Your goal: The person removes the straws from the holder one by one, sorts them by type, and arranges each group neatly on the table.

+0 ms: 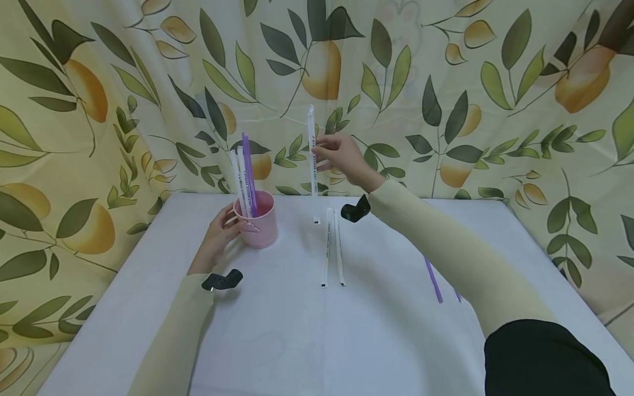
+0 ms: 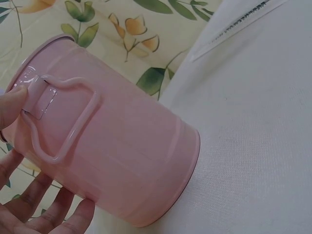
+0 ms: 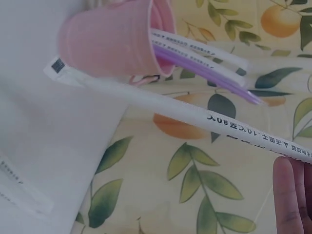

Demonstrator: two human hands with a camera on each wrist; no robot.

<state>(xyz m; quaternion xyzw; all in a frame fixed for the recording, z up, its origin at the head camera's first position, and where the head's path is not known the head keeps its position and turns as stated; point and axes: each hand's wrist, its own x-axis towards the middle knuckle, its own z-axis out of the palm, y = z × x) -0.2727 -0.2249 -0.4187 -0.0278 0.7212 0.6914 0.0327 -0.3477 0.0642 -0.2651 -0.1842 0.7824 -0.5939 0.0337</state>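
Left of frame centre, left hand [image 1: 224, 227] has fingers curled round cup [image 1: 264, 231], presumably steadying it against its leaning straws [image 1: 249, 173]; upper centre, right hand [image 1: 344, 157] pinches 1 straw [image 1: 314, 179] above mid-length, fingers nearly together, likely keeping its lower end free.

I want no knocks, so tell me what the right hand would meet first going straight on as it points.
Probably the purple straws in the pink cup, touched by the white straw that the right hand holds; depth is unclear, so it might pass them.
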